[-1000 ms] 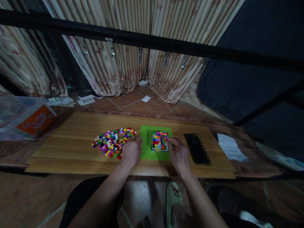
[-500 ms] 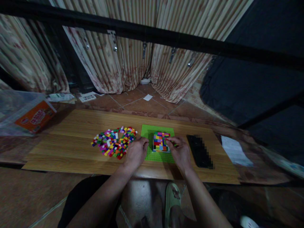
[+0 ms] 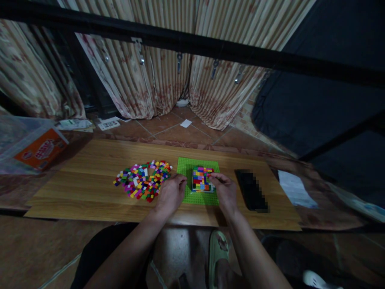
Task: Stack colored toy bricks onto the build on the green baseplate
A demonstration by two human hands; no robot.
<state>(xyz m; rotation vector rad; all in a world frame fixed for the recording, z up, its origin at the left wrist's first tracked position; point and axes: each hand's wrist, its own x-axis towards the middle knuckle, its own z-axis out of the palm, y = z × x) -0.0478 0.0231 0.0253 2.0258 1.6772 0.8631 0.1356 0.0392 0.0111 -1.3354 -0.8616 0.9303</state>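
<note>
A block of multicoloured toy bricks (image 3: 201, 179) stands on a green studded baseplate (image 3: 197, 198). At the block's upper right edge, my right hand (image 3: 225, 190) pinches what looks like a small red toy brick, mostly covered by the fingertips. My left hand (image 3: 173, 192) hovers over the baseplate's left edge with thumb and fingers closed together; whatever they may hold is hidden. Just left of that hand spreads a pile of loose toy bricks (image 3: 140, 181) in many colours.
A black phone (image 3: 251, 190) lies right of the baseplate on the wooden board (image 3: 90, 176). Beyond the board's right end is a white paper (image 3: 296, 188). At far left stands a clear plastic box (image 3: 33, 138) with an orange label. Striped curtains (image 3: 165, 80) hang behind.
The whole view has shifted slightly. My right hand stays at the block's right edge, its fingers a little changed in pose. My left hand keeps its place beside the pile.
</note>
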